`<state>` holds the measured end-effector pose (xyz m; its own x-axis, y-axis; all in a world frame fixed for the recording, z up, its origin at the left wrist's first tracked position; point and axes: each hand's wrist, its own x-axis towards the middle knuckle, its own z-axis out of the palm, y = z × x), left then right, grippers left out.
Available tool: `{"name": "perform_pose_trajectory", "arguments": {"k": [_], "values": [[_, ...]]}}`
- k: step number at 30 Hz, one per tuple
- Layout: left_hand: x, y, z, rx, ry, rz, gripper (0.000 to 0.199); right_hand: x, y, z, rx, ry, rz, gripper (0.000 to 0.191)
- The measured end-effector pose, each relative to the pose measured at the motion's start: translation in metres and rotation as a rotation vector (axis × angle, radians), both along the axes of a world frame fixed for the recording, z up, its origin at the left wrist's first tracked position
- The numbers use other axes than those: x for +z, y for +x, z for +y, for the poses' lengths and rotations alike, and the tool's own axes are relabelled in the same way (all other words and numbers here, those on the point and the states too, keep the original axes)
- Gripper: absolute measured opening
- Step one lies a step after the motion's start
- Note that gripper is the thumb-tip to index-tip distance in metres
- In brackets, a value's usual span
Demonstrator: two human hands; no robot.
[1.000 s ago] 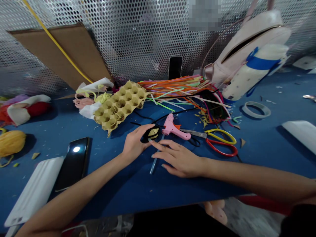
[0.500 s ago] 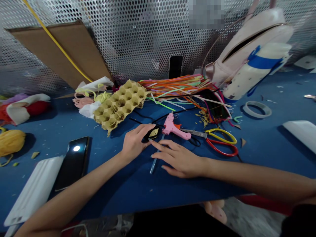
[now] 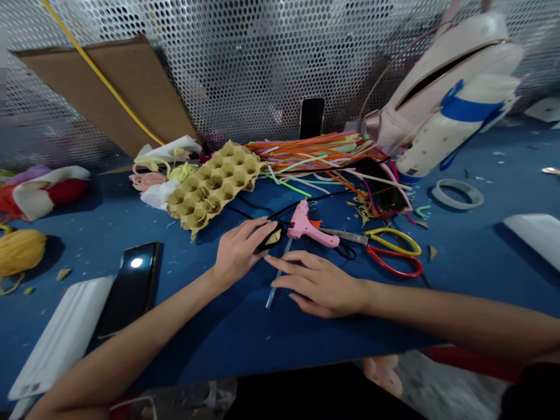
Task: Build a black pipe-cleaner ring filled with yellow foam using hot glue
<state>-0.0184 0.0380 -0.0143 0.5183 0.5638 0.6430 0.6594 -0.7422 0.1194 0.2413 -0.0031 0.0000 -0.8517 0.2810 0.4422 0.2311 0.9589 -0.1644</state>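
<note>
My left hand (image 3: 242, 252) grips a small black-rimmed piece with a yellow centre (image 3: 273, 237), and its fingers cover part of it. My right hand (image 3: 318, 284) lies flat on the blue table (image 3: 210, 338) with its fingers apart, holding nothing. Its fingertips are close to that piece. A thin translucent glue stick (image 3: 274, 284) lies beside and partly under those fingers. A pink hot glue gun (image 3: 307, 227) rests just beyond both hands, and black wire (image 3: 249, 209) runs behind them.
Scissors with red and yellow handles (image 3: 391, 252) lie to the right. Behind are a cardboard egg tray (image 3: 214, 186), a heap of coloured straws (image 3: 315, 153), a propped phone (image 3: 312, 118) and a pink bag (image 3: 441, 81). Another phone (image 3: 131, 286) lies left, beside yellow yarn (image 3: 17, 252).
My left fingers have closed further over the black and yellow piece, which has shifted slightly right. My right hand has slid a little right across the glue stick.
</note>
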Motion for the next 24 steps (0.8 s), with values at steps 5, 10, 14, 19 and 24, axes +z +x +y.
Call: {"name": "perform_pose_trajectory", "arguments": {"k": [5, 10, 14, 19, 24], "values": [[0.009, -0.003, 0.003, -0.004, 0.127, 0.091, 0.044, 0.000, -0.001, 0.002, -0.009, -0.021, 0.150, 0.031], [0.024, -0.001, 0.002, -0.060, 0.362, 0.174, 0.035, 0.000, -0.001, 0.006, -0.003, -0.158, 0.321, 0.020], [0.028, -0.001, 0.000, -0.064, 0.399, 0.181, 0.033, 0.000, -0.001, 0.006, 0.034, -0.180, 0.316, 0.015], [0.021, -0.004, 0.001, -0.081, 0.189, 0.066, 0.037, -0.002, 0.000, 0.005, 0.149, -0.146, 0.237, 0.018], [0.013, -0.004, 0.001, -0.057, -0.002, -0.065, 0.045, -0.004, 0.003, 0.006, 0.127, -0.173, 0.222, 0.021]]}}
